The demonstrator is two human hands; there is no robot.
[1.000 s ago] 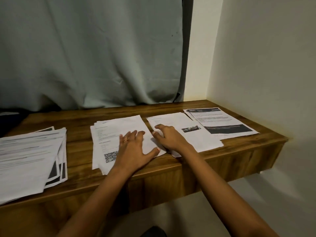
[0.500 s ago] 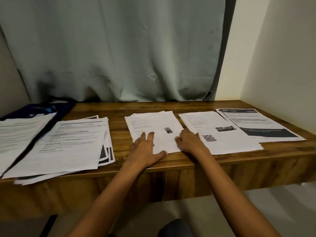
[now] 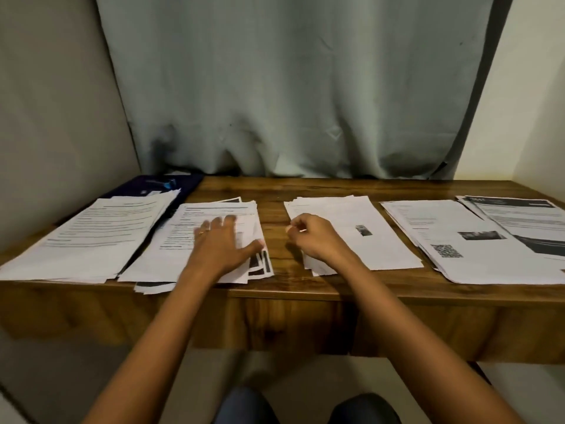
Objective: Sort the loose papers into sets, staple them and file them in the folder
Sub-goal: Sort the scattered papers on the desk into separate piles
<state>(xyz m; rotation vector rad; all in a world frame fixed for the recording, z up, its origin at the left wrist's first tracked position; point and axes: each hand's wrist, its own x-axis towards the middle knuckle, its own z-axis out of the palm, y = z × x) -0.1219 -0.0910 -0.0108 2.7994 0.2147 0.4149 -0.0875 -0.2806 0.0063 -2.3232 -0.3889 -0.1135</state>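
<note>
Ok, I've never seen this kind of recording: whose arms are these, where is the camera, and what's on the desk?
There is no machine here. A person wears one wide-angle camera on the head, looking down at their own bare hands. On the wooden desk five piles of printed papers lie in a row. A dark blue item, probably the folder, sits at the back left. The left hand rests flat, fingers spread, on the second pile from the left. The right hand is over the left edge of the middle pile, fingers curled, with nothing visible in it. A curtain hangs behind.
</note>
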